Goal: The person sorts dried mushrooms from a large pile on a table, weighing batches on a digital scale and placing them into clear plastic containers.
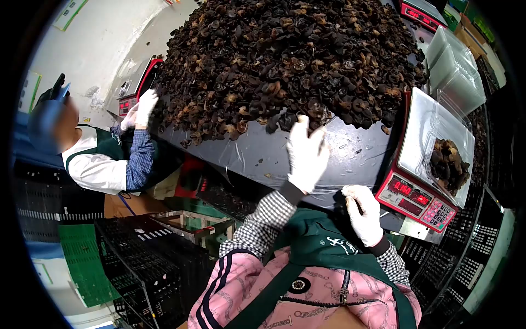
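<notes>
My left hand [308, 159], in a white glove, reaches to the near edge of a big heap of dark brown wood ear mushrooms [285, 60]. Its fingers are apart, with the fingertips at the lowest pieces, and no held piece shows. Close to the table's front edge, my right hand [363, 215], also gloved in white, is curled with thumb and fingers drawn together; whatever is between them, if anything, cannot be made out. Just right of it stands a red scale [408, 193] with lit digits. On its pan rests a clear plastic box [438, 134] with wood ear mushrooms [450, 164] inside.
Clear plastic boxes [455, 71] are stacked behind the scale. Another scale [422, 15] stands at the far right and one more [134, 90] at the left. A co-worker [98, 153] with white gloves is at the heap's left side. Black crates [153, 268] stand below left.
</notes>
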